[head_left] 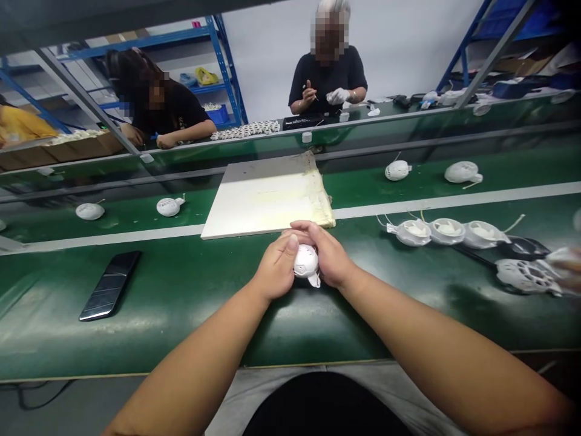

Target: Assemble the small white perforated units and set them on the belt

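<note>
Between my two hands sits a white rounded plastic housing point(305, 261) with thin seams and a small tab sticking out at its lower right. My left hand point(278, 266) wraps its left side, thumb along the top edge. From the right, my right hand point(330, 254) presses against it, fingers curled over the far side. Both palms cover much of the housing. Just beyond my fingers lies a flat white board point(267, 197) with a yellowed, worn right edge.
A dark phone point(111, 284) lies left. Similar white housings point(169, 206) rest along the far strip. Open white shells with wires point(447, 231) sit right, near a co-worker's blurred hand point(569, 269) at a white perforated part point(526, 275). Other people work behind the rail.
</note>
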A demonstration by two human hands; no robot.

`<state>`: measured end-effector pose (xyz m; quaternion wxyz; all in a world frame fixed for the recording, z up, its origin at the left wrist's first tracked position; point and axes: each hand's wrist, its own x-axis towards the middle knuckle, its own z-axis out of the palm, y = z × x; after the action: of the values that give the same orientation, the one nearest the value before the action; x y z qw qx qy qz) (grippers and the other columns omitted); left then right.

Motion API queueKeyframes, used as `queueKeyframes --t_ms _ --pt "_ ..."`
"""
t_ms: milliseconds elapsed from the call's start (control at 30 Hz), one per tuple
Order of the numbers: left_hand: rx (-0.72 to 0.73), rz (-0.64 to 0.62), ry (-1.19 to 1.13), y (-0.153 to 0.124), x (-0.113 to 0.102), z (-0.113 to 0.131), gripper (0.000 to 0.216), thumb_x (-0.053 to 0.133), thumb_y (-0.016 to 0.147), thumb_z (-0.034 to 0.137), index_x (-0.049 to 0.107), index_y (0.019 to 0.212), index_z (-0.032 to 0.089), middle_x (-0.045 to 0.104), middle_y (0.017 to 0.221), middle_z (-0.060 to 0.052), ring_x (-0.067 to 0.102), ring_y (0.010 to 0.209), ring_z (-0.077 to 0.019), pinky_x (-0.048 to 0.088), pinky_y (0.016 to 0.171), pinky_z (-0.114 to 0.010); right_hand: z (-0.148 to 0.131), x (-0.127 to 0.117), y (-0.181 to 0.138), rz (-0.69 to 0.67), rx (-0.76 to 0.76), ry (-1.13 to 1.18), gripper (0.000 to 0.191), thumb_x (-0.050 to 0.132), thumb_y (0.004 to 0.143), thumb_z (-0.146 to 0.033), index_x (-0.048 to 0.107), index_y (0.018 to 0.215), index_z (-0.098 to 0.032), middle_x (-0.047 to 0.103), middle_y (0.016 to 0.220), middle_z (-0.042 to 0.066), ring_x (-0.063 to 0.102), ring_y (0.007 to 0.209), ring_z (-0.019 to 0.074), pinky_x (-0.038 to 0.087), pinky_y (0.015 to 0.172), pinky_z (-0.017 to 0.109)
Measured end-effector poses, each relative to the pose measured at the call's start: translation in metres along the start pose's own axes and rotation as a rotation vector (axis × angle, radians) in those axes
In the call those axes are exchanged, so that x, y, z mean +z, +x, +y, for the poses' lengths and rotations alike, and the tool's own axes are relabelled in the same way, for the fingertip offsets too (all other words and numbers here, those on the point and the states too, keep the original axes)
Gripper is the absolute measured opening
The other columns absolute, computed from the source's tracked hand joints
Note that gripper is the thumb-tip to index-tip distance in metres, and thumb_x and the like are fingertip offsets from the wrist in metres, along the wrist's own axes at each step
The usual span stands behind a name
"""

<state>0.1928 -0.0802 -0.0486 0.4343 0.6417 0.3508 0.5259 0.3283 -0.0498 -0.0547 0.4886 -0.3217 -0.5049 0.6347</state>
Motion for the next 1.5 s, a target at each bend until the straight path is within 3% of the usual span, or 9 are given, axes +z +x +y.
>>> queueKeyframes --t_ms 133,400,700,833,933,1067,1167,1300,1500 --pt "-0.069 -0.003 -0.078 0.0 -0.001 0.003 0.048 0.04 0.101 0.051 0.075 0.099 0.018 0.069 0.115 -0.012 0.063 0.11 -0.0251 0.049 0.097 -0.038 -0.006 0.002 -0.001 -0.036 0.049 0.127 0.06 0.035 0.093 -0.07 0.059 0.111 -0.018 0.072 0.107 0.013 0.069 0.102 0.026 0.057 0.089 0.044" --pt "0.023 0.069 0.056 -0.005 0.015 0.004 0.05 0.036 0.102 0.049 0.073 0.091 0.018 0.07 0.114 -0.01 0.061 0.114 -0.0244 0.044 0.105 -0.04 0.004 0.01 -0.016 0.076 -0.156 -0.13 0.05 0.033 0.098 -0.064 0.052 0.12 -0.022 0.07 0.107 0.007 0.067 0.105 0.0207 0.052 0.099 0.039" --pt "0.033 0.09 0.105 -0.001 0.011 0.003 0.047 0.039 0.101 0.05 0.07 0.085 0.019 0.069 0.108 -0.01 0.064 0.103 -0.0231 0.049 0.094 -0.038 0.009 0.011 -0.012 0.143 -0.141 -0.215 0.056 0.027 0.1 -0.062 0.05 0.128 -0.02 0.067 0.109 0.008 0.065 0.106 0.0202 0.05 0.099 0.036" --pt "0.137 0.187 0.177 0.003 -0.007 0.001 0.046 0.039 0.101 0.052 0.071 0.096 0.02 0.068 0.107 -0.01 0.062 0.109 -0.0234 0.046 0.1 -0.039 0.003 -0.001 -0.007 -0.044 -0.138 -0.451 0.053 0.046 0.096 -0.057 0.046 0.135 -0.021 0.066 0.117 0.01 0.067 0.099 0.0218 0.053 0.088 0.038" --pt "0.049 0.199 0.111 0.003 -0.021 -0.003 0.051 0.038 0.099 0.059 0.062 0.123 0.021 0.062 0.127 -0.011 0.057 0.12 -0.0242 0.044 0.104 -0.039 -0.005 -0.009 -0.009 -0.101 -0.249 -0.669 0.067 0.066 0.085 -0.05 0.043 0.141 -0.021 0.068 0.116 0.01 0.067 0.101 0.0255 0.052 0.091 0.043" --pt "-0.222 -0.055 0.021 0.003 -0.034 -0.001 0.071 0.03 0.094 0.071 0.059 0.128 0.016 0.066 0.119 -0.014 0.063 0.107 -0.0261 0.05 0.093 -0.038 -0.013 -0.018 -0.01 -0.107 -0.583 -0.971 0.083 0.081 0.07 -0.053 0.047 0.139 -0.021 0.064 0.126 0.014 0.058 0.118 0.0346 0.043 0.105 0.054" --pt "-0.183 -0.194 0.128 0.002 -0.036 0.008 0.058 0.053 0.091 0.062 0.06 0.125 0.016 0.066 0.117 -0.013 0.062 0.102 -0.0257 0.049 0.09 -0.035 -0.014 -0.02 -0.01 -0.109 -0.653 -0.821 0.078 0.068 0.076 -0.068 0.049 0.136 -0.023 0.059 0.134 0.014 0.055 0.123 0.0338 0.041 0.109 0.053" --pt "-0.044 -0.312 0.234 -0.002 -0.026 0.013 0.06 0.068 0.084 0.052 0.054 0.133 0.021 0.061 0.13 -0.012 0.061 0.107 -0.0273 0.049 0.091 -0.036 -0.011 -0.015 -0.012 0.02 -0.413 -0.402 0.065 0.039 0.093 -0.07 0.043 0.138 -0.023 0.062 0.13 0.014 0.062 0.118 0.0271 0.051 0.1 0.045" --pt "0.086 -0.356 0.42 -0.007 -0.01 0.008 0.06 0.066 0.083 0.051 0.054 0.134 0.022 0.063 0.128 -0.012 0.063 0.108 -0.0304 0.048 0.094 -0.04 -0.01 -0.011 -0.02 -0.063 -0.21 -0.262 0.057 0.043 0.094 -0.067 0.054 0.127 -0.022 0.075 0.103 0.009 0.072 0.097 0.025 0.055 0.087 0.041"
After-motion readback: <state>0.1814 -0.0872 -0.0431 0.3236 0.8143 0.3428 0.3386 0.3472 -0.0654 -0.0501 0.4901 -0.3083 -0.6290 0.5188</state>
